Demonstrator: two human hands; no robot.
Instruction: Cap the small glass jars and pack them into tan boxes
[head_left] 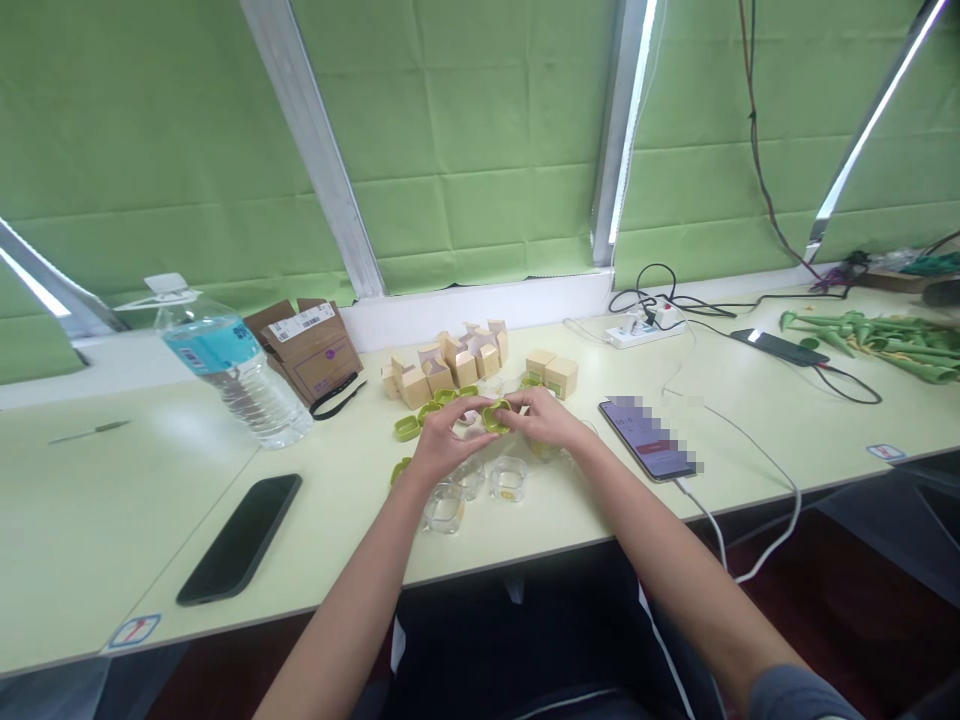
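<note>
Above the middle of the table, my left hand and my right hand pinch a small green lid between them. The fingers of both hands are closed on its rim. Several similar green lids lie just beyond and left of my left hand; another peeks out beside my left wrist. Nearer to me, several clear plastic jars stand on the table, some partly hidden by my left arm. Behind the lids is a row of small open cream cartons. Two closed cartons sit behind my right hand.
A large water bottle, a brown cardboard box and a dark phone are to the left. On the right lie a lit phone on a white cable, a power strip, another dark phone and green plastic parts.
</note>
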